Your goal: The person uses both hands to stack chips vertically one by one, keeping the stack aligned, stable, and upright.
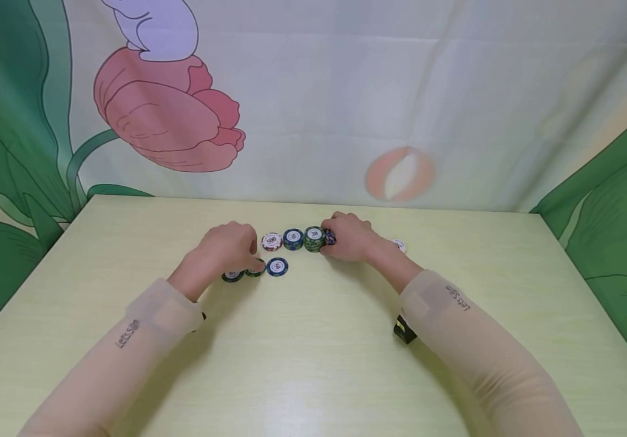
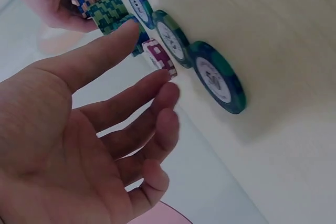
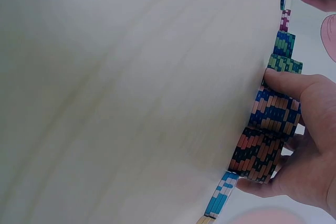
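Note:
Three poker chips lie in a front row: a left chip (image 1: 232,277), a middle chip (image 1: 255,272) and a right chip (image 1: 277,267). Over the first two hovers my left hand (image 1: 227,247), thumb apart from loosely bent fingers, nothing between them. My right hand (image 1: 350,237) grips stacks in the back row, thumb in front by the green stack (image 1: 315,238) and blue-and-orange stack (image 3: 274,113), fingers behind the black-and-orange stack (image 3: 257,154). Left of these stand a blue-green stack (image 1: 294,239) and a low red-and-white stack (image 1: 272,242).
A light-blue-and-white stack (image 3: 221,194) stands beyond the right hand, with a white-faced chip (image 1: 399,246) showing past the wrist. The pale wooden table (image 1: 302,364) ends at a printed curtain (image 1: 318,109) behind the chips.

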`<move>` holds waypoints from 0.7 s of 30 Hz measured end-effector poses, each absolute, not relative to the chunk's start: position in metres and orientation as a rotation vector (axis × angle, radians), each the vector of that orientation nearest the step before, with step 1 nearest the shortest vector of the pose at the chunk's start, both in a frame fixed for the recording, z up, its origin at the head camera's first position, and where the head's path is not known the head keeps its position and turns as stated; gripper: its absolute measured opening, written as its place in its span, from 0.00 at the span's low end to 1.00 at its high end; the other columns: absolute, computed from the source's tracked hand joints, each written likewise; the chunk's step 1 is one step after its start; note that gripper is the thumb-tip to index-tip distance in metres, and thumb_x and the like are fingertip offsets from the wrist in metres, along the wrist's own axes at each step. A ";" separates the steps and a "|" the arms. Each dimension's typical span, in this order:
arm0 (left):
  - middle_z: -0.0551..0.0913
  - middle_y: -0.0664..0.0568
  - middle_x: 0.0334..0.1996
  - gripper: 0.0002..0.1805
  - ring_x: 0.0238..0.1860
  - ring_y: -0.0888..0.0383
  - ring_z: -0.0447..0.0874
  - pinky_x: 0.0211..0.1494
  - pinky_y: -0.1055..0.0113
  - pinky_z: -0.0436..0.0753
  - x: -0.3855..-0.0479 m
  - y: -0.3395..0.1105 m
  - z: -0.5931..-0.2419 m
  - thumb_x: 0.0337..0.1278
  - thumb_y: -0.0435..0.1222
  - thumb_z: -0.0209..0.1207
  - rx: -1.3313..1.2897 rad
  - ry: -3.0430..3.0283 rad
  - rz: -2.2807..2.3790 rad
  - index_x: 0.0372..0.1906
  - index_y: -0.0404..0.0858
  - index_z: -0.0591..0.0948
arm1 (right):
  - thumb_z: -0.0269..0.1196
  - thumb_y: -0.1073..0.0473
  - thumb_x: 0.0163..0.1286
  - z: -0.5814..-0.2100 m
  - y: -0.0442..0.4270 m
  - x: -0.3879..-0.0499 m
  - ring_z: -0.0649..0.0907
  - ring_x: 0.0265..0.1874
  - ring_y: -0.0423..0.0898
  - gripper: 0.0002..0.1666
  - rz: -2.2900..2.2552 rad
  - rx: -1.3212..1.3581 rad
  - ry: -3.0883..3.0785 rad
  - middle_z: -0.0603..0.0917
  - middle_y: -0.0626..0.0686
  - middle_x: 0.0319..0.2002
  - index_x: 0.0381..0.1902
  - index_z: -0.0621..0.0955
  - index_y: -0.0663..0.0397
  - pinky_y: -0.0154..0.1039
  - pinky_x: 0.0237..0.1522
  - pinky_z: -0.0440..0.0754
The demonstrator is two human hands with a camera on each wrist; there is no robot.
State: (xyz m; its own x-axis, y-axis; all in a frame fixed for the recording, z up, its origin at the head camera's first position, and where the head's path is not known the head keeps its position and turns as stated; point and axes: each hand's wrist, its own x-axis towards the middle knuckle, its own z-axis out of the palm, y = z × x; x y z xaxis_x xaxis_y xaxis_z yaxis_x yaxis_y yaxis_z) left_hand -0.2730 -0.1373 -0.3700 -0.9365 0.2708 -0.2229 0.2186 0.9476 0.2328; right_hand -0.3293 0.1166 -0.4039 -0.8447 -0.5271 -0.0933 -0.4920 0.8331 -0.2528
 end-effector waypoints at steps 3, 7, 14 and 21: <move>0.82 0.49 0.31 0.18 0.33 0.51 0.77 0.38 0.58 0.76 -0.272 -0.138 -0.373 0.54 0.44 0.76 0.366 2.813 0.280 0.38 0.35 0.83 | 0.69 0.51 0.68 -0.404 0.117 -0.329 0.79 0.54 0.57 0.26 -0.330 -0.794 2.855 0.80 0.57 0.57 0.61 0.81 0.55 0.63 0.52 0.75; 0.82 0.50 0.28 0.17 0.31 0.52 0.77 0.37 0.59 0.75 -0.271 -0.138 -0.378 0.53 0.43 0.77 0.408 2.812 0.257 0.37 0.35 0.84 | 0.69 0.51 0.68 -0.404 0.117 -0.328 0.78 0.54 0.57 0.26 -0.336 -0.794 2.854 0.80 0.57 0.57 0.61 0.81 0.55 0.64 0.52 0.74; 0.70 0.54 0.18 0.12 0.21 0.57 0.67 0.28 0.63 0.66 -0.271 -0.138 -0.383 0.53 0.37 0.72 0.487 2.827 0.220 0.26 0.37 0.79 | 0.69 0.51 0.69 -0.405 0.117 -0.329 0.78 0.54 0.56 0.26 -0.335 -0.791 2.854 0.79 0.57 0.57 0.61 0.81 0.55 0.64 0.53 0.74; 0.66 0.55 0.17 0.11 0.20 0.59 0.63 0.28 0.64 0.63 -0.272 -0.138 -0.385 0.51 0.36 0.69 0.498 2.813 0.225 0.24 0.39 0.77 | 0.68 0.51 0.69 -0.407 0.117 -0.330 0.78 0.55 0.57 0.26 -0.331 -0.791 2.855 0.79 0.57 0.58 0.61 0.81 0.55 0.64 0.53 0.74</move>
State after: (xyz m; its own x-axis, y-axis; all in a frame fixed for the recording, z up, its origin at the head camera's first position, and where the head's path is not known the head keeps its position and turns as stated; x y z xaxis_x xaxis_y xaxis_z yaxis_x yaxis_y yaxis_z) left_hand -0.2716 -0.1383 -0.3852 -0.9028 0.3563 -0.2411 0.3135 0.9286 0.1985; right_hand -0.3299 0.1171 -0.4068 -0.8472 -0.5227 -0.0951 -0.4871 0.8356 -0.2538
